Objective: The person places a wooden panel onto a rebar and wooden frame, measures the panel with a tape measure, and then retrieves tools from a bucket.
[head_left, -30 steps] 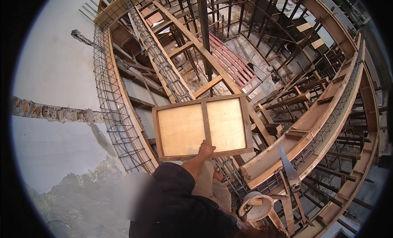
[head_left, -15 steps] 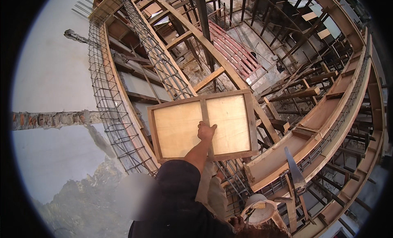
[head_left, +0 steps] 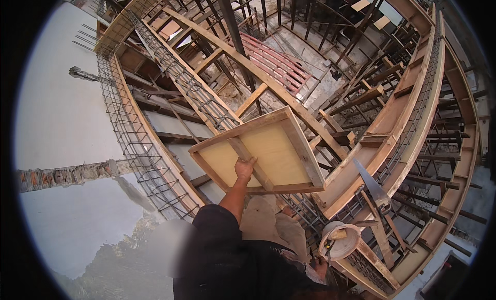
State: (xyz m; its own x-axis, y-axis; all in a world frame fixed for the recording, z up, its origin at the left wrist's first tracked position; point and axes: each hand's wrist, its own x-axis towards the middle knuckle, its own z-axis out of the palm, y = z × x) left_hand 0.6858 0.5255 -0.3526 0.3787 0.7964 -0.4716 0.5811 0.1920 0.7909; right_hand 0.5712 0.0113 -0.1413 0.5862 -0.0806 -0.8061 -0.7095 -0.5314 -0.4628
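My left hand point(head_left: 245, 170) grips the middle batten of a plywood panel point(head_left: 281, 153) framed with timber, held tilted above rebar cages and formwork. My right hand point(head_left: 321, 268) is low by my clothing, just below a bucket point(head_left: 349, 252), partly hidden; its fingers are too unclear to read. The bucket holds a wood piece and small tools. A handsaw point(head_left: 371, 184) lies on the boards right of the panel. My legs point(head_left: 258, 217) show beneath the panel.
A long rebar cage point(head_left: 139, 145) runs beside a white wall point(head_left: 62, 119) with a broken brick band. Timber beams point(head_left: 243, 67), curved formwork channels point(head_left: 460, 186) and many dark props surround me above a lower floor with red bars point(head_left: 274, 62). A blurred patch obscures the lower left.
The panel has tilted and swung, its right side rising relative to the left, with my left hand on it moving down-left. My right hand has moved up-right toward the bucket. The view has shifted.
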